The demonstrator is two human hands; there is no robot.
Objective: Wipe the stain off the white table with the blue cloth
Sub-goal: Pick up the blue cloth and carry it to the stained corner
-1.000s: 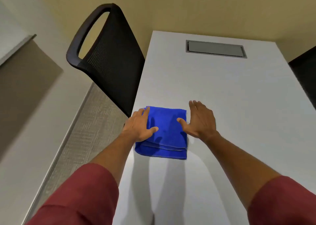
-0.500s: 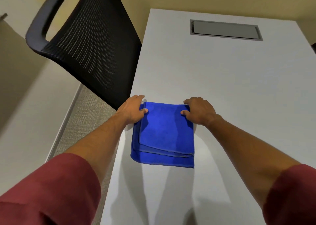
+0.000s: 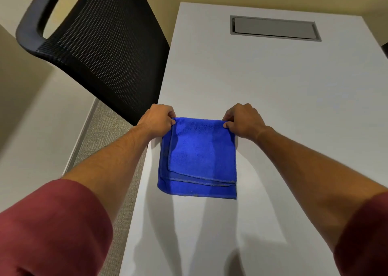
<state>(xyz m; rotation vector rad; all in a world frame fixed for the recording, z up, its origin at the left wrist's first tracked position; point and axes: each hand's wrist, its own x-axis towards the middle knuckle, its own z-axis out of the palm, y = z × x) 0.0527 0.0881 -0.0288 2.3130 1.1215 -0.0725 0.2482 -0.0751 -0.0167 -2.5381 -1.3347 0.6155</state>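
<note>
A folded blue cloth (image 3: 199,160) lies flat on the white table (image 3: 283,107), close to the table's left edge. My left hand (image 3: 156,120) pinches the cloth's far left corner. My right hand (image 3: 243,121) pinches its far right corner. Several layered hems show along the cloth's near edge. No stain is visible on the bare table surface around the cloth.
A black mesh chair (image 3: 100,44) stands against the table's left edge, its back close to my left hand. A grey cable hatch (image 3: 275,28) is set into the far end of the table. Carpet and a pale wall lie to the left.
Both hands went from lying flat beside and on the cloth to gripping its far corners. The view has moved closer to the table.
</note>
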